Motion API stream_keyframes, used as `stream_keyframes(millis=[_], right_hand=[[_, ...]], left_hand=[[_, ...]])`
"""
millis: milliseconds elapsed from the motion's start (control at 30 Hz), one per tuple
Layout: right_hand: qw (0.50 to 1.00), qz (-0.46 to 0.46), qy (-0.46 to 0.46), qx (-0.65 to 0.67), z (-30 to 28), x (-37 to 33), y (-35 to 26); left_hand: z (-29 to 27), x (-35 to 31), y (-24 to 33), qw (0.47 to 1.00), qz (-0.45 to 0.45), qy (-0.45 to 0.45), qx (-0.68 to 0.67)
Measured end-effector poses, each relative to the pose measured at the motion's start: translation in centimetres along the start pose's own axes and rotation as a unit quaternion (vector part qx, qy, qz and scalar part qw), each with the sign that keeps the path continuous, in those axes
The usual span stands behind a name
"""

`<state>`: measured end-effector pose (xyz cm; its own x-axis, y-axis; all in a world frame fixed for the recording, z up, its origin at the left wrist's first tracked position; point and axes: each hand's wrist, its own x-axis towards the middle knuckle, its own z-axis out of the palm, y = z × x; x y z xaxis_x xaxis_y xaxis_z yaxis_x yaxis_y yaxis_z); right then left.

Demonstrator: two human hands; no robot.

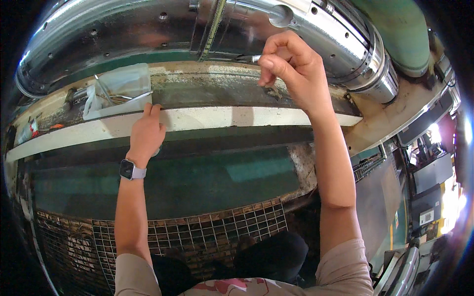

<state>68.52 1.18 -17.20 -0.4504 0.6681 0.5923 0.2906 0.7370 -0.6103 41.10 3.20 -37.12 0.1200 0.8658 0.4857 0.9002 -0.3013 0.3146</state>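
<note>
Up at the roller, my right hand (295, 66) pinches a thin tool with a silver collar (255, 58) and a dark, narrow tip pointing left. Most of its handle is hidden in my fingers. The tip is close to the lower side of a large shiny metal cylinder (143, 34); whether they touch I cannot tell. My left hand (148, 129) rests at the white beam (207, 117), two fingertips over its top edge and the rest curled. A rounded greenish edge (157, 151) shows under that palm, mostly hidden. Beside those fingertips lies a clear plastic bag (133, 79) with several thin rods (117, 100).
A yellow measuring strip (213, 29) crosses the cylinder. At the right stands a green roller (397, 34). Small red and orange scraps (55, 127) lie at the beam's left end. Below are a green panel (197, 182) and a metal grating (192, 232).
</note>
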Motion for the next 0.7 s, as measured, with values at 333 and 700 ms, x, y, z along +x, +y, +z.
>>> stream_keyframes(millis=[333,700], right_hand=[[0.963,0.098,-0.01,0.252,0.3,0.2,0.3],[0.972,-0.013,-0.162,0.172,-0.8,0.9,1.1]], left_hand=[[-0.2,-0.1,0.1,1.0,-0.002,-0.003,0.009],[-0.3,0.0,0.4,1.0,-0.003,-0.007,0.004]])
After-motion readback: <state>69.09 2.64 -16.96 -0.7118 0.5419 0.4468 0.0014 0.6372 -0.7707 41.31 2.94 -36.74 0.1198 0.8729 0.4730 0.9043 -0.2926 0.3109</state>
